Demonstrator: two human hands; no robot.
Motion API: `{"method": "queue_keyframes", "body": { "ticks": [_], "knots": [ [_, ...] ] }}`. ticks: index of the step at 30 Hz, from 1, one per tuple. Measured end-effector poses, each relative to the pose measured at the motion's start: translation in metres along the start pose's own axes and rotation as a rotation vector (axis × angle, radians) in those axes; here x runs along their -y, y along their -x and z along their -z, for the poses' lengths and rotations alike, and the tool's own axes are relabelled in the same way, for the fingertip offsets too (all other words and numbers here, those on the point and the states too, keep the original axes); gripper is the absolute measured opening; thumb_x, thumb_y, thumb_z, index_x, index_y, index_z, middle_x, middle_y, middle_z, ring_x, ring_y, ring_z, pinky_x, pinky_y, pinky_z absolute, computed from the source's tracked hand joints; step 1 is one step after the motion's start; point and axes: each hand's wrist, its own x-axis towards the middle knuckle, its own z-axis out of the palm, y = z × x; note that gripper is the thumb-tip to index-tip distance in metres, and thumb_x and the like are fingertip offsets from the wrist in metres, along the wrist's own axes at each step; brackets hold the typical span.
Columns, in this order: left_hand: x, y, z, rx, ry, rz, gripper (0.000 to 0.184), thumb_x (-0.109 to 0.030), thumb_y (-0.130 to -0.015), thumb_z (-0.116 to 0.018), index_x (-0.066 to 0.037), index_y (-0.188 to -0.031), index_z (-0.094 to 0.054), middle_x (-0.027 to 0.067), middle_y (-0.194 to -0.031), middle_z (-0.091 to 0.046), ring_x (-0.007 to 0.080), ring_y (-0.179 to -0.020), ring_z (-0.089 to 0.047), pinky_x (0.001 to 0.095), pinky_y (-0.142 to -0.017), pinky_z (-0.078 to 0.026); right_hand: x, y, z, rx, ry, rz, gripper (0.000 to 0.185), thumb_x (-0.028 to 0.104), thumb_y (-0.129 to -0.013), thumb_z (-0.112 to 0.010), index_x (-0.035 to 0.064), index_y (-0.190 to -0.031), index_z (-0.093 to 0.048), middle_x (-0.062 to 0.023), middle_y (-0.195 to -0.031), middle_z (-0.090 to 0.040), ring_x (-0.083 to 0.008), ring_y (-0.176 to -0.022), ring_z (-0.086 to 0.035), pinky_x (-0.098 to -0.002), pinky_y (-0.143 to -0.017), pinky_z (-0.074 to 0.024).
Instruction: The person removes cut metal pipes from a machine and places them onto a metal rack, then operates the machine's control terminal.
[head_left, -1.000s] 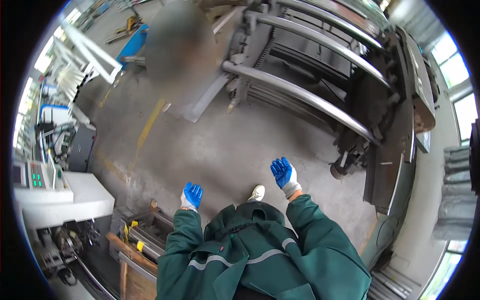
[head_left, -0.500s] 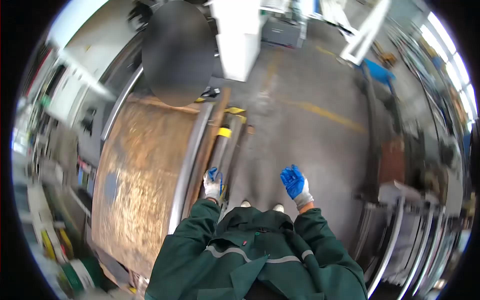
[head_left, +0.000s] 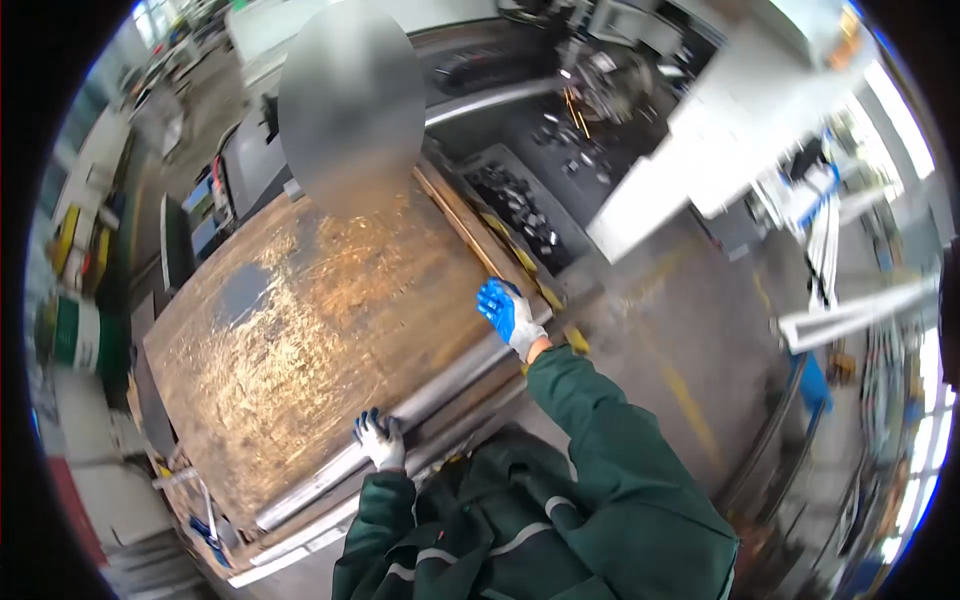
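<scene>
My left hand (head_left: 381, 441), in a white and blue work glove, lies at the long metal bar (head_left: 315, 488) along the near edge of a worn wooden tabletop (head_left: 300, 390). Its fingers are stretched out and apart, and nothing shows inside them. Gloved the same way, my right hand (head_left: 512, 316) is over the right corner of the tabletop, near the bar's far end. The fingers there are loosely bent with the blue palm side partly in sight, and I see no object in them. Whether it touches the wood I cannot tell.
Beyond the tabletop's right edge sits a bin (head_left: 515, 205) of dark metal pieces. A white machine housing (head_left: 690, 150) stands at the upper right. At the far left there is a green and white drum (head_left: 80, 333). A blurred oval covers part of the upper view.
My view has swung left toward the tabletop. My left hand has come onto the metal bar from beside the table. My right hand has moved from above the floor to the tabletop's corner.
</scene>
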Motion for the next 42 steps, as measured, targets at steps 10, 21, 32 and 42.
{"method": "queue_keyframes", "body": {
  "ticks": [10,21,32,42],
  "knots": [
    [-0.034,-0.033,-0.027,-0.203,-0.246,0.355,0.029,-0.021,-0.080,-0.066,-0.009,-0.106,-0.057,0.0089,-0.104,-0.062,0.0276,-0.102,-0.057,0.0482,-0.105,-0.030,0.108,-0.333,-0.115,0.061,0.249,0.107,0.061,0.044,-0.093,-0.051,0.0137,-0.144,-0.035,-0.0102,-0.153,-0.025,-0.0279,-0.140,-0.024,-0.0416,-0.114,-0.0210],
    [-0.049,-0.058,-0.029,-0.145,-0.385,0.398,0.031,-0.025,-0.085,-0.059,-0.004,-0.107,-0.058,0.0163,-0.105,-0.060,0.0344,-0.104,-0.055,0.0495,-0.102,-0.032,0.106,-0.502,-0.211,0.265,-0.249,0.047,0.048,0.043,-0.081,-0.069,0.0117,-0.115,-0.059,-0.0103,-0.116,-0.061,-0.0315,-0.108,-0.056,-0.0461,-0.102,-0.0399],
    [-0.050,-0.057,-0.035,-0.118,-0.412,0.388,0.027,-0.025,-0.086,-0.057,-0.004,-0.104,-0.059,0.0147,-0.104,-0.061,0.0338,-0.101,-0.055,0.0484,-0.102,-0.032,0.100,-0.499,-0.215,0.135,-0.481,0.122,0.031,0.034,-0.075,-0.076,0.0188,-0.097,-0.060,-0.0028,-0.098,-0.061,-0.0239,-0.094,-0.058,-0.0438,-0.089,-0.0481],
    [-0.048,-0.058,-0.034,-0.128,-0.418,0.396,0.028,-0.025,-0.087,-0.056,-0.003,-0.103,-0.059,0.0158,-0.104,-0.060,0.0346,-0.100,-0.054,0.0474,-0.099,-0.034,0.093,-0.503,-0.207,0.237,-0.534,0.101,0.033,0.036,-0.077,-0.075,0.0135,-0.095,-0.059,-0.0048,-0.095,-0.063,-0.0248,-0.097,-0.059,-0.0447,-0.092,-0.0468]
  ]
}}
